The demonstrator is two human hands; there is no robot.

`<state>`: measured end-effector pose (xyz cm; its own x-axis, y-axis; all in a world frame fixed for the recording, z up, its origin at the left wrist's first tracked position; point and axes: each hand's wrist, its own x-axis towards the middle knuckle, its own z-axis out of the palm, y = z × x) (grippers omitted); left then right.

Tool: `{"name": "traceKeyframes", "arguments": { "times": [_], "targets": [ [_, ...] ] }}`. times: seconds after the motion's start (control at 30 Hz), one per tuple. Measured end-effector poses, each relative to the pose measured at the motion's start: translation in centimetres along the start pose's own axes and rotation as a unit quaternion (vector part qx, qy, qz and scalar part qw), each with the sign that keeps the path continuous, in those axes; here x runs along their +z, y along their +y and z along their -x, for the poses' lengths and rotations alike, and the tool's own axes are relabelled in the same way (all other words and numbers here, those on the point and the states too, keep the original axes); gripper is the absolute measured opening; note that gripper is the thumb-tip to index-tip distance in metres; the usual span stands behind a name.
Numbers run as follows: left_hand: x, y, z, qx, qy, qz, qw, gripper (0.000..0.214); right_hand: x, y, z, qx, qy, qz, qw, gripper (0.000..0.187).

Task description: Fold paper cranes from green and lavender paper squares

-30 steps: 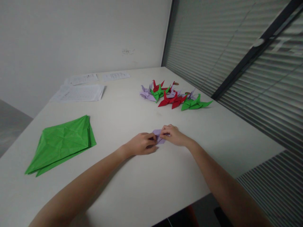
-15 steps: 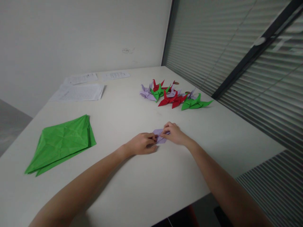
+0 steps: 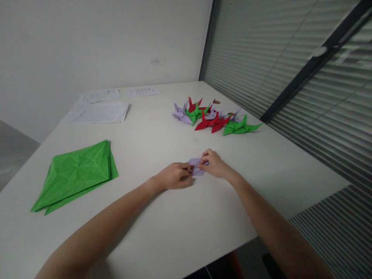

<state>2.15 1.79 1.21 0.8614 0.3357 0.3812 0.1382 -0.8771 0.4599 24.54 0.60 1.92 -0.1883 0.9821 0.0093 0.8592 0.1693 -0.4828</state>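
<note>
A small folded piece of purple origami paper (image 3: 198, 172) lies on the white table between my two hands. My left hand (image 3: 176, 176) presses on its left side with bent fingers, the thumb resting lower on the tabletop. From the right, my right hand (image 3: 212, 163) pinches the paper near its middle between thumb and forefinger. My fingers cover parts of both sides of the paper, so its full shape is hidden.
Several folded paper cranes in purple, red (image 3: 207, 122) and green (image 3: 241, 125) stand farther back. Green creased paper sheets (image 3: 78, 170) lie stacked at left. Printed papers (image 3: 100, 112) are near the wall. Window blinds (image 3: 279, 50) border the table (image 3: 145, 135) on the right.
Both hands stay at the purple paper with nearly the same hold. The view has shifted very slightly; nothing else has visibly moved.
</note>
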Motion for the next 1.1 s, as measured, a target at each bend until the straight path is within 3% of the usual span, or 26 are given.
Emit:
{"name": "traceKeyframes", "arguments": {
  "times": [0.4,0.7,1.1],
  "targets": [
    [0.17,0.26,-0.04,-0.014,0.005,-0.019,1.0,0.022,0.52,-0.2,0.11,0.001,0.013,0.028,1.0,0.01],
    [-0.05,0.91,-0.26,-0.07,0.009,-0.017,0.997,0.022,0.63,-0.51,0.21,0.008,0.008,0.047,0.999,0.01],
    [-0.05,0.26,-0.02,0.025,-0.027,-0.07,0.997,0.023,0.49,-0.56,0.2,0.007,0.002,0.043,0.999,0.009]
  ]
}}
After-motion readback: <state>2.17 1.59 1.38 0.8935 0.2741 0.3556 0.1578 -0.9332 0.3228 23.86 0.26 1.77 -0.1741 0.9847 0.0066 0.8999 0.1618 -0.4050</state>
